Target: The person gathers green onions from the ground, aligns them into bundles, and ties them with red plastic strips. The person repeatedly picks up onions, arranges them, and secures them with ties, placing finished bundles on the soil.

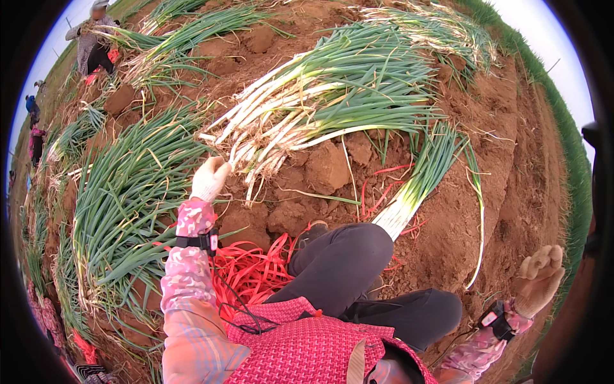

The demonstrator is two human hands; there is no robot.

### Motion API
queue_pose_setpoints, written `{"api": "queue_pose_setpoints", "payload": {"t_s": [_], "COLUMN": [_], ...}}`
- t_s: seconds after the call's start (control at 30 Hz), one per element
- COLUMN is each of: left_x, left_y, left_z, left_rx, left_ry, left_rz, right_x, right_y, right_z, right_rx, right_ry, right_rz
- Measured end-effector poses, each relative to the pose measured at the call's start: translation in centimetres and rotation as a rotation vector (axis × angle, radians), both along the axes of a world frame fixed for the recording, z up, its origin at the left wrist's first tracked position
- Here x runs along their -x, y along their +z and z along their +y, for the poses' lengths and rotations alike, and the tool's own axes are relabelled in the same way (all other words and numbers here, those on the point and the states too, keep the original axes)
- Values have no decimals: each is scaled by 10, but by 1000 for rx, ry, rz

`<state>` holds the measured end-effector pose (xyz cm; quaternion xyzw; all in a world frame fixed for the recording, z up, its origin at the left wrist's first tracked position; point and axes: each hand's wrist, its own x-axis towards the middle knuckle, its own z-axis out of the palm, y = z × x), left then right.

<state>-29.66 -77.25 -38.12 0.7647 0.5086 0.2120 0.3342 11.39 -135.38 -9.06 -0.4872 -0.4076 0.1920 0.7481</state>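
My left hand [212, 176], in a pale knitted glove, is at the root ends of a large pile of green onions [331, 91]; whether its fingers grip a stalk cannot be told. Off to the right, my right hand [539, 278], in a soiled glove, is raised over bare soil with its palm showing and nothing in it. A smaller bundle of green onions [412, 187] with clean white stems lies beside my knee. Red plastic strips [249, 269] are heaped by my left forearm, and a few lie near the small bundle.
More green onions [134, 192] lie on the left, with another pile [446, 33] at the upper right. Soil clods [327, 167] sit before my knees. A person [96, 43] stands at the upper left; others are farther off. Green grass [571, 158] edges the field at right.
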Motion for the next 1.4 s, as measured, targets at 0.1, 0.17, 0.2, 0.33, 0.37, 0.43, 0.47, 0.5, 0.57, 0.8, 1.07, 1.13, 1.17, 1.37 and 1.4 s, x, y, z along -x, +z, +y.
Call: {"api": "queue_pose_setpoints", "payload": {"t_s": [0.1, 0.17, 0.2, 0.33, 0.37, 0.43, 0.47, 0.5, 0.57, 0.8, 1.07, 1.13, 1.17, 1.37, 1.4], "left_x": [-56, -92, -107, -150, -156, -167, -171, -173, -173, -165, -189, -173, -165, -104, -98], "left_y": [-30, -39, -41, -41, -39, -37, -35, -31, -23, -4, -53, -57, -57, -59, -61], "left_z": [6, 28, 45, 123, 143, 168, 175, 178, 160, -8, -110, -111, -105, -66, -60], "left_rx": [-87, -285, -309, -345, -200, -11, 21, 71, 272, 284, 530, 589, 661, 601, 502], "left_ry": [-3, -21, -27, 26, 46, -58, -134, -210, -294, -392, -351, -421, -427, -64, 13], "left_rz": [56, 66, 26, 208, 173, 172, 165, 168, -113, -6, -114, -246, -329, -560, -556], "right_x": [-6, 14, 29, 80, 88, 93, 91, 90, 88, 104, 95, 93, 92, 92, 92], "right_y": [-17, -76, -105, -204, -222, -249, -258, -265, -276, -314, -355, -360, -361, -374, -377], "right_z": [98, 158, 179, 225, 231, 239, 241, 243, 247, 286, 370, 378, 378, 370, 369], "right_rx": [-81, 45, 164, 502, 618, 811, 866, 814, 781, 869, 657, 675, 661, 513, 532], "right_ry": [234, -66, -148, -81, -104, -119, -93, -82, -116, -18, 139, 81, 90, 97, 102], "right_rz": [125, 287, 357, 604, 627, 605, 545, 556, 600, 600, 654, 577, 703, 955, 941]}}
